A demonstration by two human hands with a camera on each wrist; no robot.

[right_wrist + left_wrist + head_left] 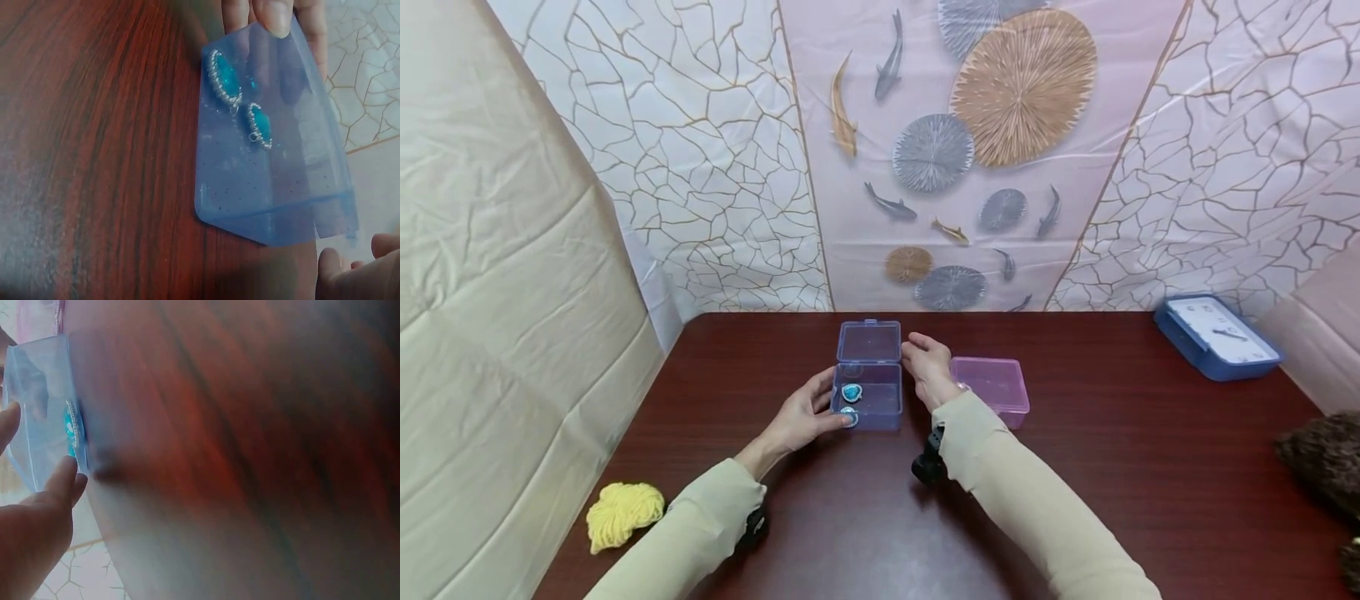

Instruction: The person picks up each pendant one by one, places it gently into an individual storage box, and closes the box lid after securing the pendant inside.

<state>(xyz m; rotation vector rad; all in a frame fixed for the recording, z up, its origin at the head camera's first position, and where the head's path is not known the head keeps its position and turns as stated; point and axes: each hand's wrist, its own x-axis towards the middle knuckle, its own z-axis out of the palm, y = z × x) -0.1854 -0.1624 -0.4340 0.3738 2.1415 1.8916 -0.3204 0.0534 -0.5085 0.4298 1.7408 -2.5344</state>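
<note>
A clear blue plastic box [880, 407] sits on the table with its lid [869, 342] swung back. Inside, toward the left end, lie two turquoise heart-like pendants with silvery beaded rims; the right wrist view shows a larger pendant [225, 77] and a smaller pendant [259, 126]. My left hand [799, 421] grips the box's left end, thumb at the front wall and fingers along the far side. Beside the box's right side is my right hand [927, 371], fingers loosely extended and holding nothing. In the right wrist view its fingertips [330, 262] are just off the box.
A pink plastic box [992, 385] stands to the right, partly behind my right forearm. Yellow yarn [623, 515] lies at the left edge. A blue-framed clock [1219, 335] is at the back right, with a dark brown fuzzy thing [1326, 462] at the right edge.
</note>
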